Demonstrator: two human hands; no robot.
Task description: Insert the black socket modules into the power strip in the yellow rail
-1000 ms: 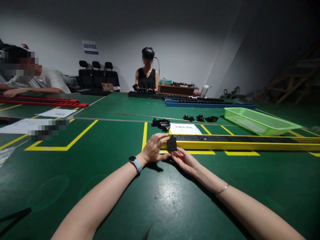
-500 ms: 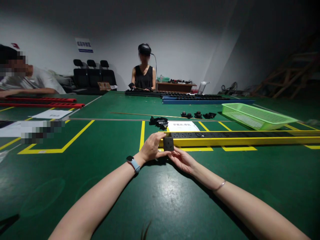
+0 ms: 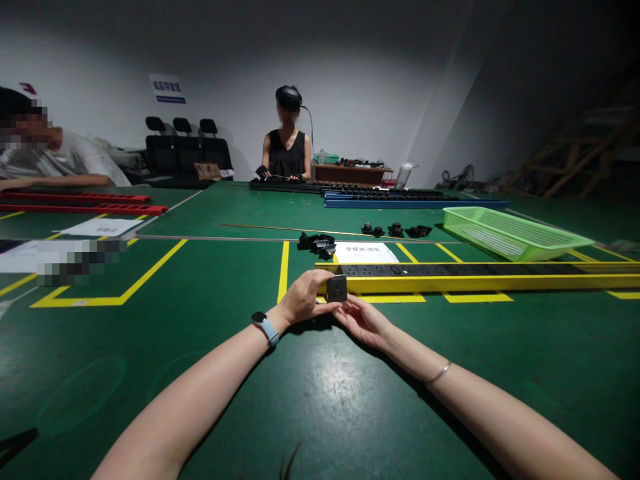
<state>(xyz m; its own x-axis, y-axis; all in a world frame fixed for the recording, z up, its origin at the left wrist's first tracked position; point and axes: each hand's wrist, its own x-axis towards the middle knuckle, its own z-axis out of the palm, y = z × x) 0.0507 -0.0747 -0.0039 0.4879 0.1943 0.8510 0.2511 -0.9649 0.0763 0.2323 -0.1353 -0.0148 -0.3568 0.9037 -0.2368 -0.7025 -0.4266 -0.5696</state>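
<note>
A small black square socket module (image 3: 337,289) is held up in front of me, its face with the socket holes turned toward me. My left hand (image 3: 306,295) grips it by the left side, fingers at the upper edge and thumb below. My right hand (image 3: 364,319), palm partly turned up, pinches at its lower right edge; some fingertips are hidden. Just behind the module lies a long yellow rail (image 3: 450,285) with a row of black socket modules (image 3: 380,271) in its channel. A pile of black plastic parts (image 3: 317,244) sits beyond the rail's left end.
A printed paper (image 3: 366,252) lies behind the rail, with a light green basket (image 3: 515,233) at the right. Blue rails (image 3: 415,201) and red rails (image 3: 85,209) lie farther off. One person (image 3: 287,150) sits opposite, another (image 3: 65,157) at the left.
The socket module has tilted slightly, so its upper edge sits a little lower and its face shows more squarely. Both hands stay nearly in place around it.
</note>
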